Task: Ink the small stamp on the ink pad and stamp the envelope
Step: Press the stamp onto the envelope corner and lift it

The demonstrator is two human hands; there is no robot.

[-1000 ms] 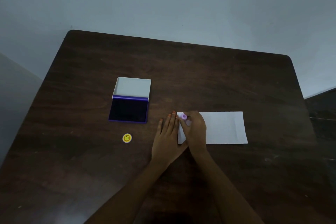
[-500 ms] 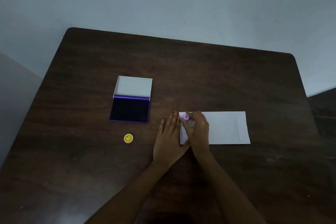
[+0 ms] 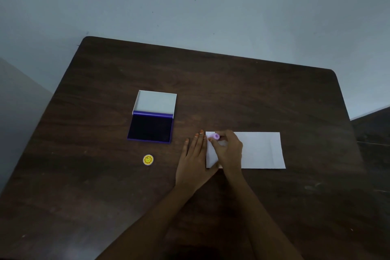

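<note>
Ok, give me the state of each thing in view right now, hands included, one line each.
Purple ink pad case: open, white lid folded back, flat on the dark wooden table.
White paper envelope: flat on the table.
Small pink stamp: on the envelope's far left corner.
Right hand: gripping the stamp.
Left hand: flat, at the envelope's left edge.
Yellow round cap: lying apart, untouched.

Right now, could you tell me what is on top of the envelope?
The right hand rests on the envelope at its left end, pinching the small pink stamp near the far-left corner. The left hand lies flat along its left edge. Any stamped mark is covered.
</note>
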